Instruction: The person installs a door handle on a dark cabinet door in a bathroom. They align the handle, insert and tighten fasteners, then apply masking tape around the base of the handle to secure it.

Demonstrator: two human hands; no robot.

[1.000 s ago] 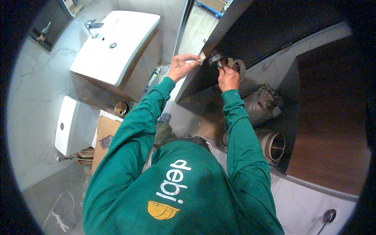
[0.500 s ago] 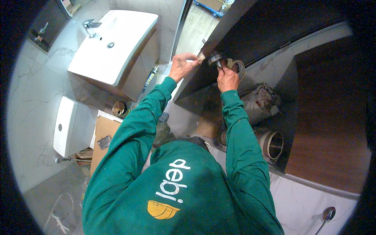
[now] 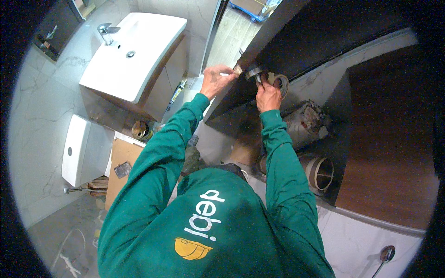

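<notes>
Near the edge of a dark door (image 3: 296, 41), my left hand (image 3: 216, 81) pinches a small tan scrap (image 3: 238, 70), which looks like a piece of masking tape. My right hand (image 3: 269, 96) has its fingers closed round a round, shiny metal door handle (image 3: 254, 72) on the door's face. Beside those fingers hangs a roll of masking tape (image 3: 283, 85); whether the hand also grips it is hidden. A bit of metal (image 3: 241, 51) sticks out past the door's far side.
To the left are a white washbasin (image 3: 134, 51) on a cabinet, a toilet cistern (image 3: 76, 148), an open can (image 3: 140, 130) and a cardboard sheet (image 3: 123, 160). Below the door stand a dusty wrapped bundle (image 3: 306, 123) and a round tub (image 3: 320, 173). A brown panel (image 3: 389, 139) rises at right.
Both hands stay at nearly the same place, with only slight finger movement. The whole view has shifted a little.
</notes>
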